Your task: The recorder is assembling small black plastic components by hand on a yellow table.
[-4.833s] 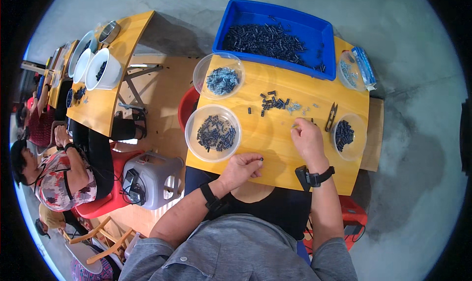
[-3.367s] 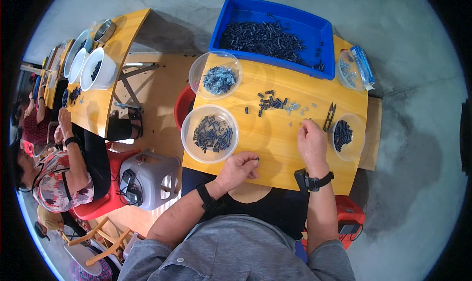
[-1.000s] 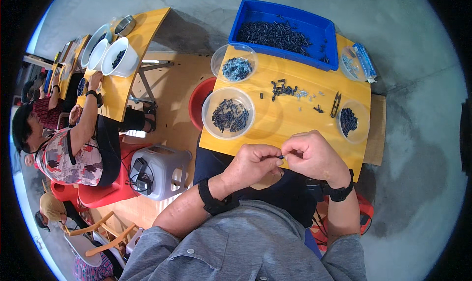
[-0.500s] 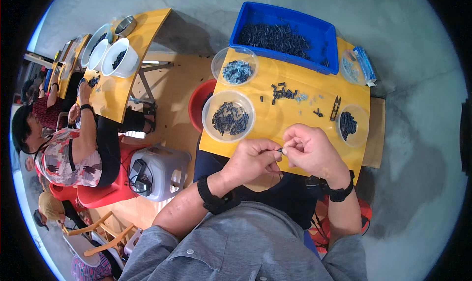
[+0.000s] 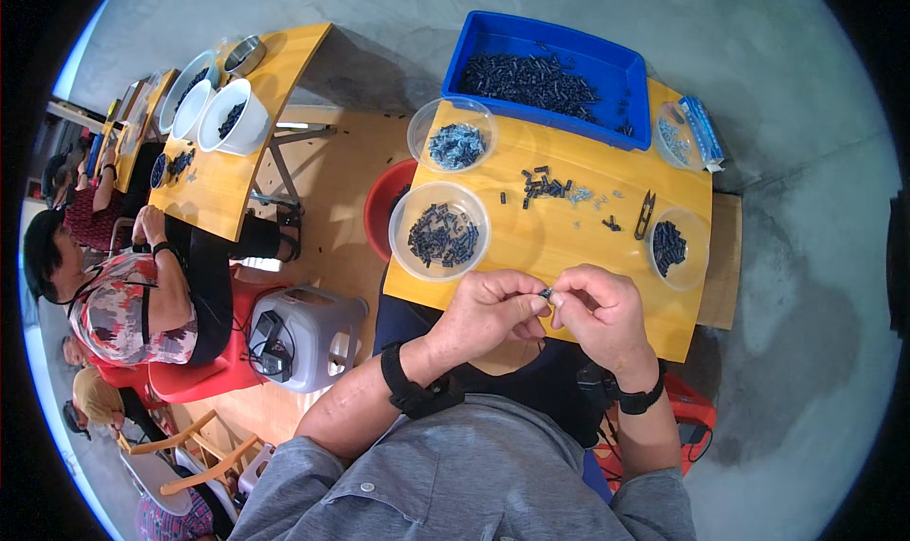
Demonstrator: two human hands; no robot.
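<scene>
A small dark plastic part is pinched between my two hands just above the table's near edge. My left hand grips it with thumb and forefinger. From the other side, my right hand closes its fingertips on the same part, which they mostly cover. Nearest my left hand stands a clear round tub of dark parts. Beyond my hands lies a loose pile of dark parts beside small pale-blue pieces. Black thread snips rest next to a clear tub of dark parts on the right.
A blue bin of dark parts sits at the table's back, near a tub of pale-blue pieces and a blue packet. A red bucket stands left of the yellow table. Another person sits at the left table.
My right hand has turned and lowered slightly, its fingers more upright against the small part. My left hand barely shifted. The neighbouring person's hands have drawn back from their table.
</scene>
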